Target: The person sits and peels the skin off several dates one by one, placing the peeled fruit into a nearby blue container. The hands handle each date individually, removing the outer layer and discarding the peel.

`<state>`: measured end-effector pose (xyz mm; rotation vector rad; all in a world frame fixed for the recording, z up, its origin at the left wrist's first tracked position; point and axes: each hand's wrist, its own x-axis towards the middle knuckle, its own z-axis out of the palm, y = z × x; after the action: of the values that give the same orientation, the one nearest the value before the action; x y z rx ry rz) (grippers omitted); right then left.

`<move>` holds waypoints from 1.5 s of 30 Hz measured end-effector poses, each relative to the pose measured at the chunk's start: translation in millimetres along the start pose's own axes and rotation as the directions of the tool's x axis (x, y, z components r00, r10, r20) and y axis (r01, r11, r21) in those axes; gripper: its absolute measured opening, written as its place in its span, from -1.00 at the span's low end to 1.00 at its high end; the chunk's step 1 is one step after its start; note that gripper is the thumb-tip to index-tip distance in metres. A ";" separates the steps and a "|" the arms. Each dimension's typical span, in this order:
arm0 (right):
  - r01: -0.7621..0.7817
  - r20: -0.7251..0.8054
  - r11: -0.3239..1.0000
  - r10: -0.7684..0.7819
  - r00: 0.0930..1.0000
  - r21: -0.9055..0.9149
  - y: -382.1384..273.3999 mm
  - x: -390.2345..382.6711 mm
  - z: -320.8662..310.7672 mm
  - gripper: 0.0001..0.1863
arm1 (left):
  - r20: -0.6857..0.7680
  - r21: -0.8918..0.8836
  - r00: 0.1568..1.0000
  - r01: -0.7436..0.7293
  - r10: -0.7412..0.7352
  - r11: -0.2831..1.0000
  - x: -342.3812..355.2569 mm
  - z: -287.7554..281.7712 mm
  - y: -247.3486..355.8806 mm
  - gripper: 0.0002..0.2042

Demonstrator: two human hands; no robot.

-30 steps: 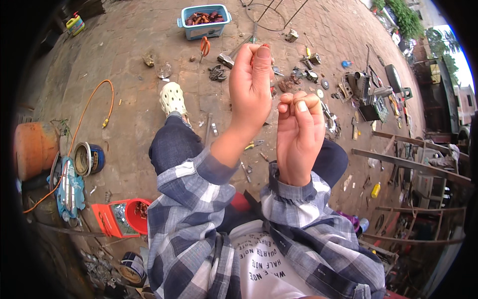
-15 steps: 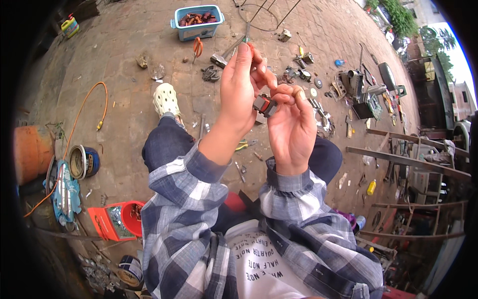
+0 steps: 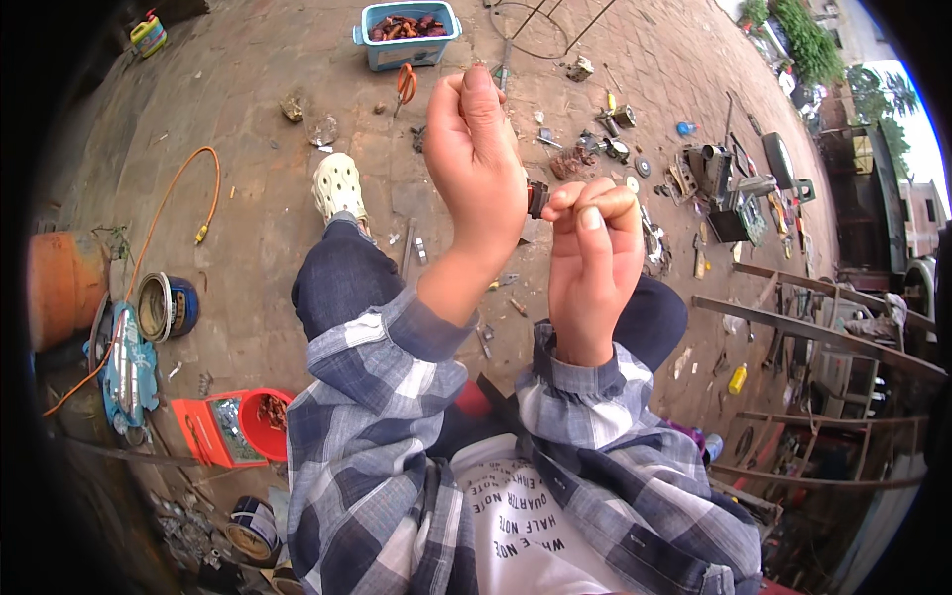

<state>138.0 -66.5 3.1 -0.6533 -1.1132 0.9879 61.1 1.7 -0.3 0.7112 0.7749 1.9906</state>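
My left hand (image 3: pixel 478 164) is closed, thumb uppermost, its fingers mostly hidden behind the palm. From behind its inner edge juts a small dark block with reddish parts (image 3: pixel 536 198), which looks gripped by the hidden fingers. Close against the block, my right hand (image 3: pixel 597 258) has its fingers curled and thumb pressed to them. Whatever it pinches is too small or too covered to make out. Beyond my left hand, orange-handled scissors (image 3: pixel 407 83) lie on the brick ground.
A blue tub (image 3: pixel 409 52) of reddish-brown pieces stands ahead. At left are an orange cable (image 3: pixel 212 183), a paint can (image 3: pixel 167 307) and a red bowl (image 3: pixel 265 422). To the right lie scattered metal parts, a dark battery-like box (image 3: pixel 739 218) and a metal frame (image 3: pixel 813 330).
My left hand has turned and moved slightly left, hiding its fingers and more of the block. My right fingers have curled in tighter and shifted down and right. The view has tilted slightly.
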 end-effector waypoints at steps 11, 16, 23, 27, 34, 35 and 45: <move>-0.060 0.100 0.998 0.057 0.993 0.031 -8.8 -15.4 -1.2 -0.90 | -0.034 -0.126 0.959 0.274 -0.280 0.953 0.4 -2.6 -4.2 -0.66; -0.197 -0.011 0.838 0.235 0.972 0.510 -18.0 6.3 -8.0 -0.93 | 0.136 -0.181 0.841 0.540 -0.523 0.822 -6.4 -2.8 -10.9 -0.66; -0.113 -0.075 0.786 0.198 0.977 0.608 -10.1 14.7 -13.6 -0.95 | 0.214 -0.285 0.834 0.551 -0.509 0.784 -14.7 -2.5 -21.1 -0.66; -0.092 -0.084 0.911 0.137 0.987 0.402 -7.3 12.5 -10.2 -0.95 | 0.165 -0.168 0.869 0.490 -0.466 0.855 -12.7 1.6 -11.6 -0.66; -0.131 0.030 0.956 0.128 0.991 0.263 -5.5 2.1 -0.5 -0.90 | 0.073 -0.095 0.959 0.281 -0.275 0.955 -9.1 -0.7 -15.4 -0.63; -0.101 0.059 0.956 0.088 0.994 0.276 -2.5 0.4 -4.1 -0.91 | 0.051 -0.144 0.952 0.305 -0.301 0.941 -5.3 -2.2 -13.0 -0.63; -0.131 0.016 0.985 0.131 0.991 0.115 -8.9 -16.7 -5.1 -0.89 | -0.012 -0.257 0.920 0.375 -0.391 0.891 3.5 -1.9 -6.8 -0.63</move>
<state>143.7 -85.2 1.7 -0.6350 -1.0218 1.1600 61.6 7.2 -5.9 0.3157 0.6288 1.7116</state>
